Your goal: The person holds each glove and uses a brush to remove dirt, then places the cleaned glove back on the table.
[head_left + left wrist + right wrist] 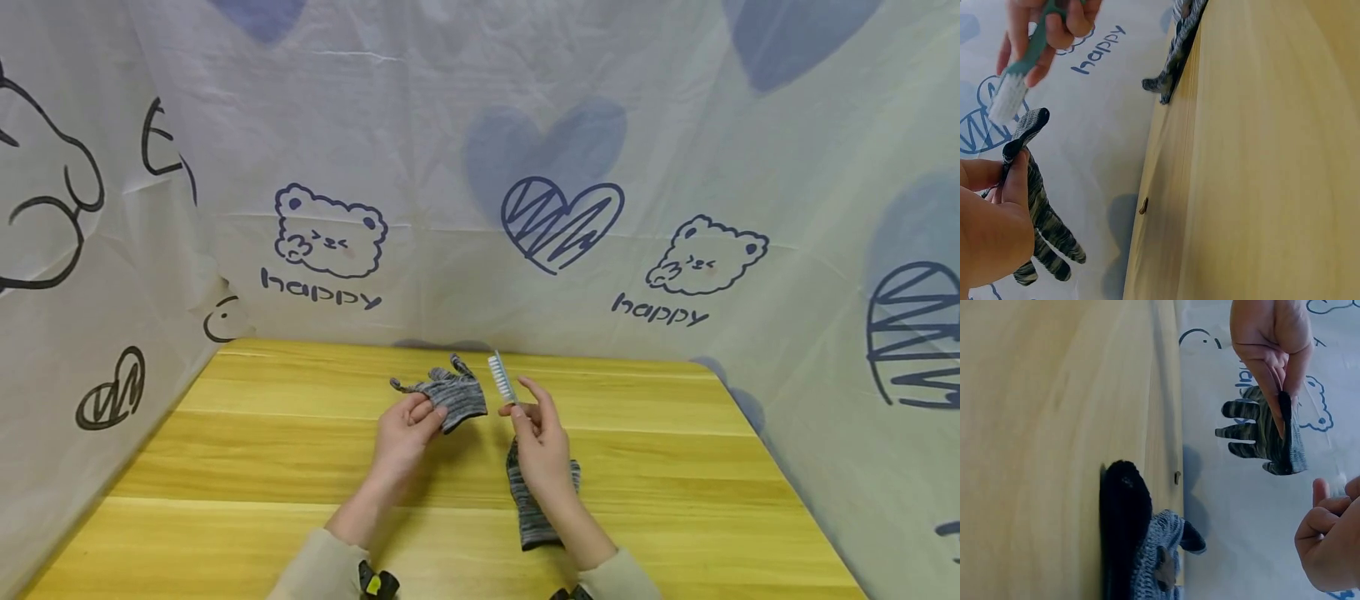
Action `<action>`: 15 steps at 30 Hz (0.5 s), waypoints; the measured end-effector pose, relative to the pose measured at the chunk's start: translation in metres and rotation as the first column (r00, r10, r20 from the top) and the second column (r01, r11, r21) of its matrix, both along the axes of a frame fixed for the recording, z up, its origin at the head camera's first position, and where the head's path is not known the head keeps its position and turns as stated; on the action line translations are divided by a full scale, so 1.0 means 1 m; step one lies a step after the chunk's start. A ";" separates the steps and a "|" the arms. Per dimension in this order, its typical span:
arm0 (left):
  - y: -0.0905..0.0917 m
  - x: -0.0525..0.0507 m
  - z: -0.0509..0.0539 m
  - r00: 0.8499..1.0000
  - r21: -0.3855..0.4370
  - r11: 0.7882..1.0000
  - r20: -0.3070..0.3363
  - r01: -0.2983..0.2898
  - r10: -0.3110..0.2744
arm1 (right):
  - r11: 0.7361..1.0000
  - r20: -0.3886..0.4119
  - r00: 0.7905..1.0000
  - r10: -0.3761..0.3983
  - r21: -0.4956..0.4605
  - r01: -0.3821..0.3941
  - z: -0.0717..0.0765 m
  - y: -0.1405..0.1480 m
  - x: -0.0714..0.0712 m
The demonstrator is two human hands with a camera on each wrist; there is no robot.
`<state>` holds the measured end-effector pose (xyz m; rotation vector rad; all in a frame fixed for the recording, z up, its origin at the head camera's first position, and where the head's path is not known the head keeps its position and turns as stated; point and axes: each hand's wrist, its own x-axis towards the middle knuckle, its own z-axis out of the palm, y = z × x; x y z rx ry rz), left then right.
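A grey-black knit glove (pixel 459 398) hangs above the table, pinched at its cuff by my left hand (pixel 405 433); its fingers dangle in the left wrist view. My right hand (pixel 543 450) grips a green-handled brush (pixel 1036 47) with white bristles (pixel 1007 99), held up just right of the glove and apart from it. On the table beneath my right forearm lies a second knit glove (pixel 531 508), partly hidden by that hand. In the right wrist view this second glove (pixel 1154 550) shows a brown patch (pixel 1164 570).
The yellow wood-grain table (pixel 262 467) reaches back to a pale cloth (pixel 450 283) printed with hearts and bears, which also hangs at both sides. A small dark brown mark or bit (pixel 1143 205) is at the table's edge.
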<state>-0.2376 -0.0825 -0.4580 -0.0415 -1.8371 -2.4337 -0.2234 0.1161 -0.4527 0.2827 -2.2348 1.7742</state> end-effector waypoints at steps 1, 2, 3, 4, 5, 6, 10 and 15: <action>-0.001 0.000 0.000 1.000 -0.005 1.000 -0.016 0.002 -0.002 | 0.999 -0.037 0.999 0.003 0.046 -0.001 0.000 0.000 0.001; -0.001 0.000 0.000 1.000 -0.009 1.000 -0.025 0.005 -0.005 | 0.996 -0.069 0.998 0.011 0.088 -0.005 0.000 -0.001 0.002; -0.001 0.000 0.001 1.000 -0.011 1.000 -0.027 0.007 -0.007 | 0.992 -0.100 0.995 0.018 0.128 -0.005 -0.001 -0.002 0.003; -0.001 0.000 0.001 1.000 -0.018 1.000 -0.028 0.011 -0.012 | 0.986 -0.131 0.991 0.027 0.166 -0.005 -0.001 -0.002 0.004; -0.001 0.000 0.001 0.999 -0.025 1.000 -0.027 0.016 -0.017 | 0.980 -0.161 0.986 0.037 0.201 -0.004 -0.002 -0.003 0.004; -0.001 0.001 0.002 0.999 -0.033 0.999 -0.026 0.022 -0.022 | 0.973 -0.192 0.980 0.047 0.229 -0.002 -0.003 -0.004 0.005; 0.000 0.001 0.002 0.999 -0.042 0.998 -0.008 0.043 -0.044 | 0.945 -0.281 0.956 0.080 0.327 0.017 -0.006 -0.007 0.007; -0.001 0.002 0.003 0.999 -0.050 0.997 0.011 0.054 -0.053 | 0.909 -0.339 0.934 0.112 0.415 0.042 -0.009 -0.010 0.008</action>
